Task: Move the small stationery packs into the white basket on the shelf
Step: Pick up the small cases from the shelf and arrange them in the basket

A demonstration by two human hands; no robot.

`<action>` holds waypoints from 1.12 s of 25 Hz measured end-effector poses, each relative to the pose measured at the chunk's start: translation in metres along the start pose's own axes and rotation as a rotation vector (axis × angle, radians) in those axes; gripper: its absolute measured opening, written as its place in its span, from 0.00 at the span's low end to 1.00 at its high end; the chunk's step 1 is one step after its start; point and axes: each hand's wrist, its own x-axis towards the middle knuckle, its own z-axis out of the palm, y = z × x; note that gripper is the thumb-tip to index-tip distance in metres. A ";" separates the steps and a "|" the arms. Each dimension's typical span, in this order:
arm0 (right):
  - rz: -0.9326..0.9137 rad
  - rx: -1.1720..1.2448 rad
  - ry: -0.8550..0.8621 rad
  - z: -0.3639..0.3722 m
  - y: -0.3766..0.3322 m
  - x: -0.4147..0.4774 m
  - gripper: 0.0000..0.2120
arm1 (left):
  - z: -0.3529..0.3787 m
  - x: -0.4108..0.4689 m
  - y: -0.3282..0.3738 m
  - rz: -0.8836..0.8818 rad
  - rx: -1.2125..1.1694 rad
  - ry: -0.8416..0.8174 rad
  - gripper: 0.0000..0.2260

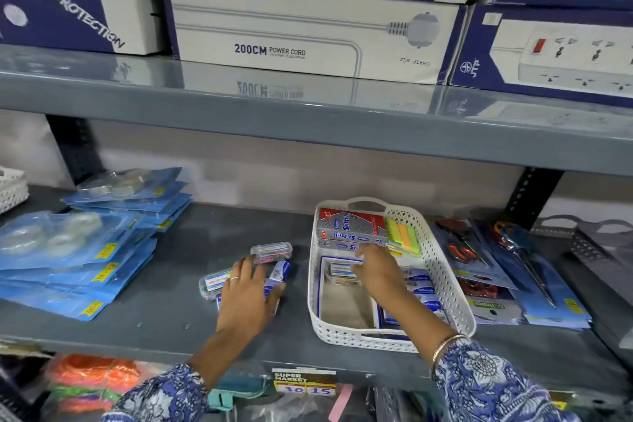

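The white basket (pixel 442 271) stands on the grey shelf, right of centre. Inside it lie red-and-grey boxes (pixel 349 228), sticky notes (pixel 404 236) and small blue-and-white packs (pixel 423 291). My right hand (pixel 375 267) reaches into the basket with its fingers on a small clear pack (pixel 339 271). My left hand (pixel 248 291) rests palm-down on small blue-and-white packs (pixel 279 276) on the shelf left of the basket. Two clear packs lie beside that hand: one (pixel 272 252) just beyond the fingers, one (pixel 214 283) to the left.
Blue tape packets (pixel 85 250) are stacked at the left. Scissors on blue cards (pixel 507 260) lie right of the basket, and a grey basket (pixel 596 243) stands at the far right. Power-strip boxes (pixel 308 34) fill the shelf above. A price tag (pixel 303 382) hangs on the shelf's front edge.
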 end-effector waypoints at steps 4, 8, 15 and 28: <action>-0.254 0.007 0.039 0.003 -0.059 -0.005 0.13 | 0.005 -0.006 -0.041 -0.052 0.110 -0.073 0.26; -0.386 -0.176 -0.145 0.036 -0.097 -0.014 0.13 | 0.007 -0.009 -0.053 -0.075 0.111 -0.095 0.37; -0.421 -0.409 -0.277 0.075 -0.106 -0.025 0.12 | 0.008 -0.011 -0.056 -0.123 0.064 -0.102 0.37; -0.378 -0.395 -0.058 0.034 -0.099 -0.026 0.15 | 0.019 -0.008 -0.063 -0.079 0.044 -0.089 0.38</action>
